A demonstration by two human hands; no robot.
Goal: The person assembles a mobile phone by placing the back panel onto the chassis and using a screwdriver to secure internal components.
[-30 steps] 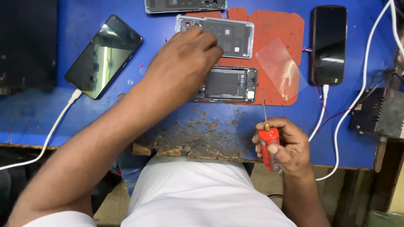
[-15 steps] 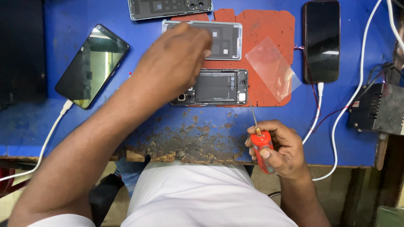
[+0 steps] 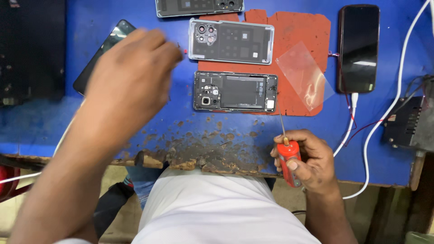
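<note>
Quick count of what's on the bench: two hands in view, the left hand (image 3: 131, 86) raised over the table and the right hand (image 3: 312, 158) wrapped around one red-handled screwdriver (image 3: 288, 156). Phones and phone parts: one opened phone (image 3: 235, 91) with its insides showing, one detached back cover (image 3: 231, 40) above it, one more grey shell (image 3: 199, 7) cut off at the top edge, plus two whole phones with dark screens, one at the right (image 3: 359, 47) and one half hidden at the left (image 3: 97, 68). One red work mat (image 3: 294, 31), one clear plastic film (image 3: 304, 76), at least two white cables (image 3: 384, 117), and one black box (image 3: 409, 126) at the right edge.
</note>
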